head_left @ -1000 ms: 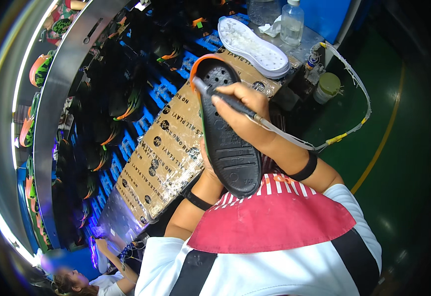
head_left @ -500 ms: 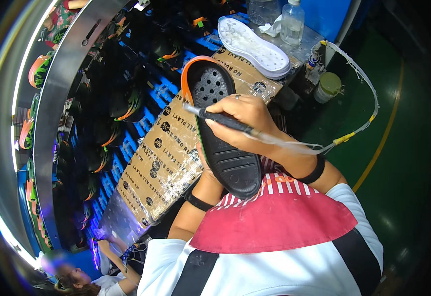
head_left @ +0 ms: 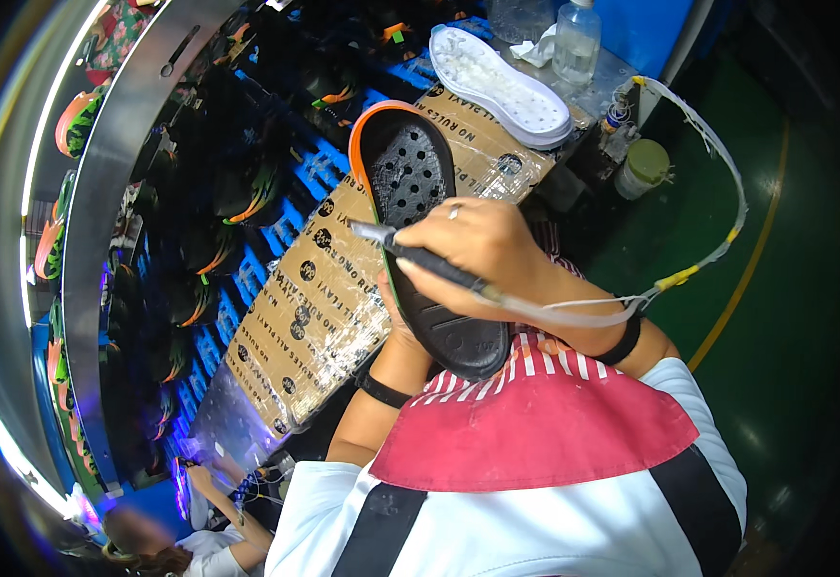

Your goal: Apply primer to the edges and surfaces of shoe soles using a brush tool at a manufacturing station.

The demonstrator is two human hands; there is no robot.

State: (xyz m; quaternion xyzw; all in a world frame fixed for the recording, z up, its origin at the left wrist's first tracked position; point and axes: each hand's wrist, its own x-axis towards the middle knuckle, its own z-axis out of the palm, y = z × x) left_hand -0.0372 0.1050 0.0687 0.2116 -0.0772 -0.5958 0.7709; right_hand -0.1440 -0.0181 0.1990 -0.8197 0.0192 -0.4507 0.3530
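L hand (head_left: 391,302) mostly hidden behind sole (head_left: 407,161); R hand (head_left: 477,248) covers sole's mid & part of tool (head_left: 442,268). Clear container (head_left: 521,17) cut by top edge. Co-worker's head (head_left: 143,533) blurred, body (head_left: 216,554) cut by btm edge. Bkgd shoes (head_left: 254,199) partly lost in dark.

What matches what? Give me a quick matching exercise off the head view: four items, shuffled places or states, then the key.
Things
1. Black shoe sole with orange-and-green side wall
2. Slim black-handled, pen-like tool
3. White shoe sole
4. Clear plastic bottle

Places or states
A. Upright beside a crumpled white tissue
B. In the right grip
C. Lying on the table, white bits inside it
D. Held at its left edge by the left grip

Pairs: 1-D, 2-B, 3-C, 4-A
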